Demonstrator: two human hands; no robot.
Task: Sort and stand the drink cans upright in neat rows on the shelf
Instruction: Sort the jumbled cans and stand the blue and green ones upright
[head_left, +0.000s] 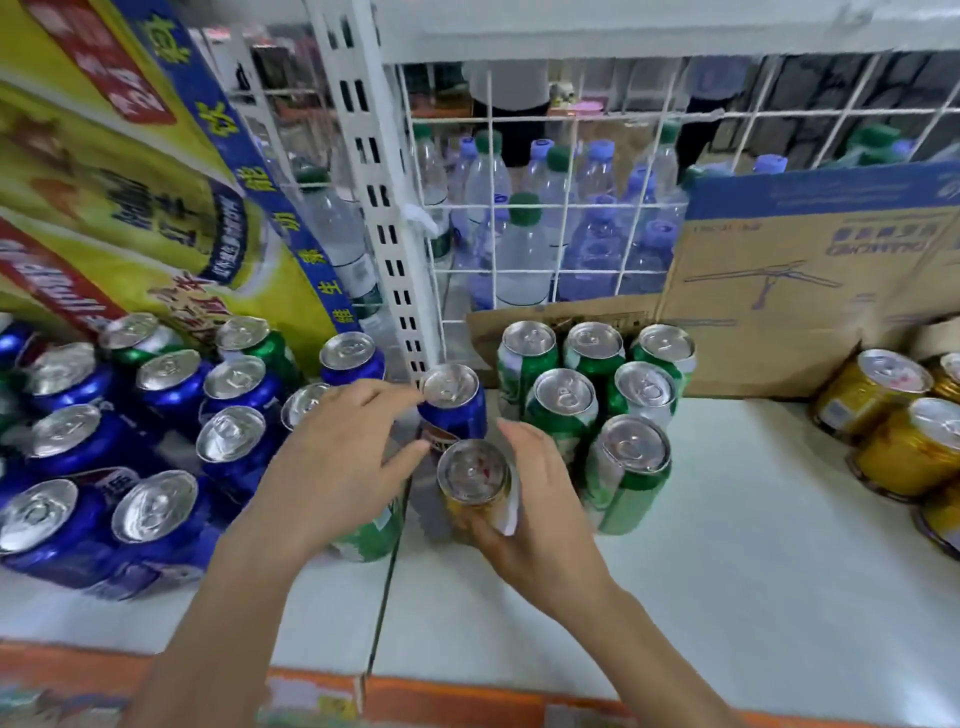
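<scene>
On the white shelf (753, 561) my right hand (545, 519) grips an upright yellow can (474, 480), fingers curled round its right side. Just behind it stands a blue can (453, 408). My left hand (337, 457) reaches to that blue can, its index fingertip at the can's rim and its thumb tip at the can's left side, fingers fairly straight. A green can (371, 538) is partly hidden under my left hand. Several blue cans (156, 415) stand at the left, several green cans (571, 400) in rows at the middle, and yellow cans (883, 410) at the right.
A white slotted post (384, 218) rises behind the blue can. A wire grid (587, 208) backs the shelf, with water bottles (524, 249) behind it. A cardboard box (810, 280) leans at the back right and a yellow-and-blue carton (130, 182) at the left.
</scene>
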